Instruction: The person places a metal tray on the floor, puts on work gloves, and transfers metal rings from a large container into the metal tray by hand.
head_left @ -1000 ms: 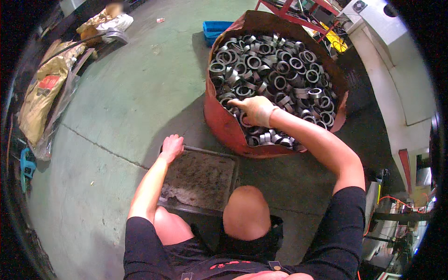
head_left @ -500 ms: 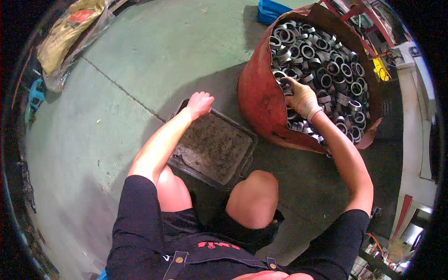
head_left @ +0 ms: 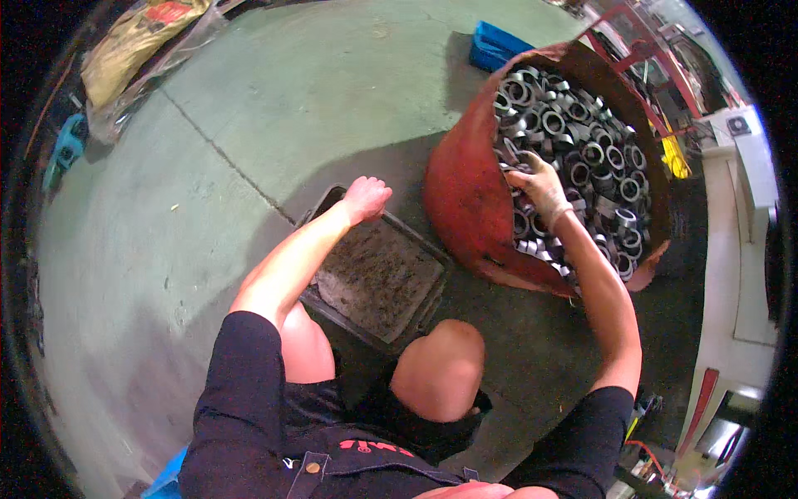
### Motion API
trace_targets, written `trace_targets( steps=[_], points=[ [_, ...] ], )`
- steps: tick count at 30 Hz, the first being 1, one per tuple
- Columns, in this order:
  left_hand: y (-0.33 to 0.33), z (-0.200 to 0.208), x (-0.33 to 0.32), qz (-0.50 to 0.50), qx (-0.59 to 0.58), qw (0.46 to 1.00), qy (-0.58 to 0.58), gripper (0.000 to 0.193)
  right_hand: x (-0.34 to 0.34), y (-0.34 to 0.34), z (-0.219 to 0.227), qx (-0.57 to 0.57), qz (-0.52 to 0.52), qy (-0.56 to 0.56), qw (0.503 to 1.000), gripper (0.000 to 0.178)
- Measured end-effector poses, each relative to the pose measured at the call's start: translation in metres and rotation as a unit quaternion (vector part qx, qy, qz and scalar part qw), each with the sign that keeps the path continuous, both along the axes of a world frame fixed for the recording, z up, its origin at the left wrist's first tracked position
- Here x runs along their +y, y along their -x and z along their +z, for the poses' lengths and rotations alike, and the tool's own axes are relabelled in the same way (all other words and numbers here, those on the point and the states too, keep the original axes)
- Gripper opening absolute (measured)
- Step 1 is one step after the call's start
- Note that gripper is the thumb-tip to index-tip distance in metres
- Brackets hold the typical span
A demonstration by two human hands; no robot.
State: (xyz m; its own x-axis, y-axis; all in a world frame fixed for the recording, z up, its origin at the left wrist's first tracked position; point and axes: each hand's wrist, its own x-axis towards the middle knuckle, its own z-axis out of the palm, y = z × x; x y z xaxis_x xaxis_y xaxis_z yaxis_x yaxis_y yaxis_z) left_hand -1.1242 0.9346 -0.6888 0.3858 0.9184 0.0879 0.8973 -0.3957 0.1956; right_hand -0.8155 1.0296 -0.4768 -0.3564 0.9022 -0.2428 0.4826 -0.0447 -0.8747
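My right hand [head_left: 542, 193], in a pale knit glove, reaches into a large rust-red drum [head_left: 470, 191] heaped with grey metal rings [head_left: 614, 156]. Its thumb and fingers close round a metal ring [head_left: 512, 152] at the left side of the heap, partly hidden by the fingers. Bare and curled into a fist, my left hand [head_left: 367, 200] is over the far rim of a shallow dark tray [head_left: 436, 287]. What those fingers hold, if anything, is hidden. Dark grime covers the bottom of the tray, which lies on the floor in front of my knees.
A blue bin [head_left: 499, 46] stands behind the drum. Yellowish sacking [head_left: 133, 54] and a teal object [head_left: 65, 150] lie at the far left. Red metal framing [head_left: 640, 58] and a pale machine [head_left: 721, 266] border the right side. The green floor [head_left: 274, 100] has a dark seam.
The view has shifted slightly, so the drum and tray sit lower in the picture. My right hand has stayed among the rings with its fingers changed a little; my left remains curled at the tray.
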Motion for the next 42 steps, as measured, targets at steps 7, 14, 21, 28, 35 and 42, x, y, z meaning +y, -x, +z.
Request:
trace_targets(
  steps=[7,14,21,28,35,42],
  points=[
    [0.017,0.002,0.003,0.039,0.017,0.999,0.016,0.010,-0.036,0.006,0.082,0.111,-0.084,-0.032,0.990,0.038],
    [0.046,-0.010,0.011,0.093,0.054,0.994,0.034,0.020,-0.114,0.046,0.135,0.219,0.019,0.081,0.972,0.066],
    [0.036,0.004,0.015,0.112,0.034,0.993,0.009,0.022,-0.140,0.089,0.054,0.095,0.114,0.299,0.943,0.054],
    [0.050,0.015,0.014,0.019,0.125,0.976,-0.175,0.029,-0.121,0.100,-0.163,-0.040,0.264,0.135,0.954,0.058],
    [0.043,0.009,0.007,0.025,0.043,0.986,-0.162,0.063,-0.140,0.106,-0.259,-0.001,0.066,0.363,0.930,0.060],
    [0.039,-0.016,0.011,0.021,0.039,0.987,-0.155,0.058,-0.142,0.075,-0.280,-0.167,0.255,0.097,0.947,0.067]
  ],
)
